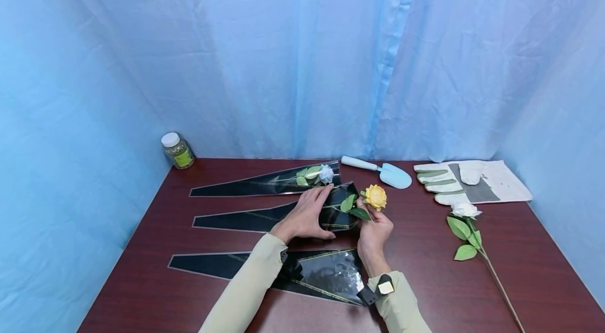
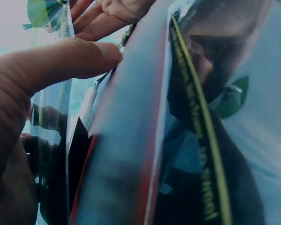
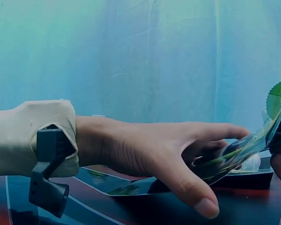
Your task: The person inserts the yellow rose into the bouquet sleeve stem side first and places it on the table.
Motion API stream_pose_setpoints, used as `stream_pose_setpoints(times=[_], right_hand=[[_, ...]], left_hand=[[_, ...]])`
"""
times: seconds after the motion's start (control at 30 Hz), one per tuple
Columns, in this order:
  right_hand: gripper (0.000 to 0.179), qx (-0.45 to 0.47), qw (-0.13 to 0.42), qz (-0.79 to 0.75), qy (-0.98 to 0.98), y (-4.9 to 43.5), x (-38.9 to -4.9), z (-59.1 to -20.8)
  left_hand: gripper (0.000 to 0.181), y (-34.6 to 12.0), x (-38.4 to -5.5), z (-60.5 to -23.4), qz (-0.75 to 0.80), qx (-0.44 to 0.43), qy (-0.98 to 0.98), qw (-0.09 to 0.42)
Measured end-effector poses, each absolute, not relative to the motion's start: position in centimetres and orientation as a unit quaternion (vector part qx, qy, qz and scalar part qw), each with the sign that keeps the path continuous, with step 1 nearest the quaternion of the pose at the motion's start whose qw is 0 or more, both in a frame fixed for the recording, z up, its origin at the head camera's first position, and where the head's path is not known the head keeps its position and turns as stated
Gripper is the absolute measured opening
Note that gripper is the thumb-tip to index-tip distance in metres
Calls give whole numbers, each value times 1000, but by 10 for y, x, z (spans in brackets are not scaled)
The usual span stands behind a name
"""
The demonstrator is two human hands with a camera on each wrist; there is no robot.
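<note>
A yellow artificial rose [image 1: 375,197] with green leaves lies with its stem in the mouth of the middle flower sleeve [image 1: 257,219], which is black and clear plastic. My right hand [image 1: 375,234] holds the rose just below its bloom. My left hand [image 1: 309,215] rests over the sleeve near its mouth, thumb and fingers spread to either side. In the right wrist view, the left hand [image 3: 164,152] has its thumb stretched out and its fingers partly behind the clear film. The left wrist view shows the left thumb [image 2: 61,63] close up beside the sleeve's edge.
Behind lies another sleeve [image 1: 236,187] with a pale blue rose [image 1: 326,174]. A flat sleeve [image 1: 212,263] is in front. Around them are a light blue trowel [image 1: 395,175], work gloves [image 1: 482,180], a white rose [image 1: 465,210] and a lidded jar [image 1: 178,152].
</note>
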State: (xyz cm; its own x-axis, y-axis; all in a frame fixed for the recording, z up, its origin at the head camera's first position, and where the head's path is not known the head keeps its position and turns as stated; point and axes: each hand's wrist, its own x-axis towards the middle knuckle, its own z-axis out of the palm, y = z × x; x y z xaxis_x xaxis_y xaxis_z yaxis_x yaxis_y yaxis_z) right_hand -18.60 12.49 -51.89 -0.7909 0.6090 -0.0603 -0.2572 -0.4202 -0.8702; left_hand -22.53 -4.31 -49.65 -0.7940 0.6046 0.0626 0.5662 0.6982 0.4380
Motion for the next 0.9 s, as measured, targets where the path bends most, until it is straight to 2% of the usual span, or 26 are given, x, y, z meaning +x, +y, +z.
stream_pose_setpoints(times=[0.3,0.5,0.7,0.9], right_hand=[[8,-204,251,840,-435,125,-185,-515],[16,-201,235,849,-429,127,-185,-511],[38,-181,239,841,-451,133,-187,-512],[48,-172,196,775,-576,144,-184,-504]], left_hand=[[109,-41,-224,-499,214,316,924,6],[107,-42,-223,-500,228,312,922,13],[106,-43,-224,-499,238,306,921,23],[105,-46,-225,-498,255,297,919,31]])
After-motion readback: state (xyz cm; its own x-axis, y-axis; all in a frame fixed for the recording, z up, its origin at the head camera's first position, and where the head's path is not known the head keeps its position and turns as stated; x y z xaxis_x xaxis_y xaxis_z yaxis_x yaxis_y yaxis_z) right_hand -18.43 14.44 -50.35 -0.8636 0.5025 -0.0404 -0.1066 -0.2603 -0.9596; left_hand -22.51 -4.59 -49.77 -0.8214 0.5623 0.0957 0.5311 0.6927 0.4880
